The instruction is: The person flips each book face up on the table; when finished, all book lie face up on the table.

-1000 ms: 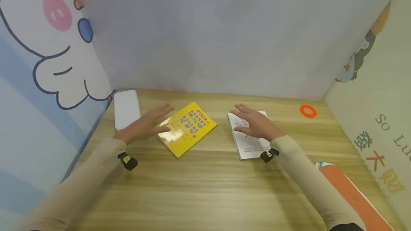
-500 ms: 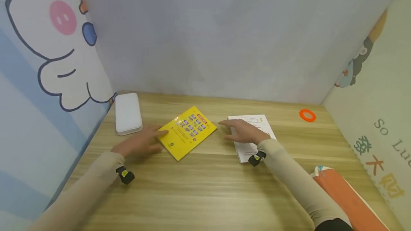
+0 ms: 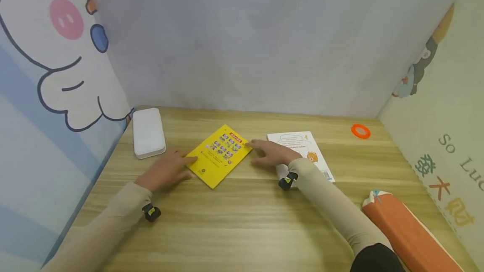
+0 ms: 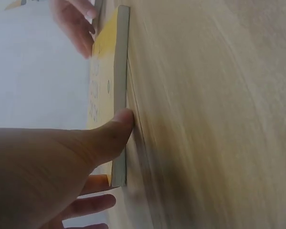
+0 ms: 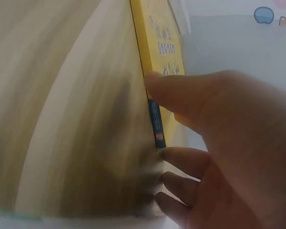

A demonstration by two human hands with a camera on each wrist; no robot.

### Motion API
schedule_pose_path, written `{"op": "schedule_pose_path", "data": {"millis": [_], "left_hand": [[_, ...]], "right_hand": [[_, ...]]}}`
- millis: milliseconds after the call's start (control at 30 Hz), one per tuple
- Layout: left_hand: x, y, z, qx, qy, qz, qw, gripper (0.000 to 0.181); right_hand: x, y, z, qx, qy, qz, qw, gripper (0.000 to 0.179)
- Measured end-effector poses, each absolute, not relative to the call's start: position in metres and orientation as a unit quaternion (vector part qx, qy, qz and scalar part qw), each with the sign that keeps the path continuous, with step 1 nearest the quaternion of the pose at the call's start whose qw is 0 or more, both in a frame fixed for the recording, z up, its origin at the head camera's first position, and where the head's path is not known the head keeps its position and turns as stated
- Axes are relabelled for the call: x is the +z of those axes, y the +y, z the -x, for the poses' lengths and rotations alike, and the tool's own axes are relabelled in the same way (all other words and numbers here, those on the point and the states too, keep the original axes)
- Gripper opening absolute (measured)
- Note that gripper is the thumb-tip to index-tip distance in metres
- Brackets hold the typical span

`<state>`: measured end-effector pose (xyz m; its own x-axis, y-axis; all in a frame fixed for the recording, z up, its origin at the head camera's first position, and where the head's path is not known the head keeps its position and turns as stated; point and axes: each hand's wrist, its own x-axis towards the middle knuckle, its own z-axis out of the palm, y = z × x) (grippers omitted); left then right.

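Observation:
A yellow book [image 3: 217, 158] lies turned at an angle on the wooden table, back cover up. At its left corner is my left hand [image 3: 166, 170], thumb [image 4: 117, 131] against the page edge and the other fingers around the corner. My right hand [image 3: 273, 153] reaches its right corner, with the index fingertip over the cover. In the right wrist view, that thumb [image 5: 181, 93] is at the book's spine [image 5: 155, 119] and the other fingers extend past its end. Both hands' fingers look fairly straight. Beneath the right hand and wrist lies a white book [image 3: 311, 148], partly hidden.
A white rounded box [image 3: 148, 132] stands at the table's back left. An orange ring [image 3: 361, 131] lies at the back right, and an orange pouch [image 3: 408, 230] along the right side. Walls border the table [image 3: 227, 230] at left, back and right.
Both hands have come down from above the table to the yellow book's corners. The right hand has moved left from over the white book, uncovering more of it. The yellow book stays in place.

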<state>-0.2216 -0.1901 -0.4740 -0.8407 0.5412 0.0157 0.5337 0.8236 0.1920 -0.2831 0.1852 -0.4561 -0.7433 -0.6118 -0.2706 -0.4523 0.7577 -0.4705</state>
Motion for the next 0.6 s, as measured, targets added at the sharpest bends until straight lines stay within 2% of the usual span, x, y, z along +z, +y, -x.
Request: {"op": "schedule_pose_path", "data": {"millis": [233, 600], "left_hand": [[-0.478, -0.183, 0.22, 0.113, 0.95, -0.288, -0.051, 0.038], [-0.476, -0.176, 0.219, 0.092, 0.943, -0.316, -0.058, 0.025]], "right_hand": [[-0.459, 0.178, 0.285, -0.21, 0.915, 0.277, 0.206, 0.07], [-0.468, 0.172, 0.286, -0.288, 0.914, 0.225, 0.177, 0.061]]}}
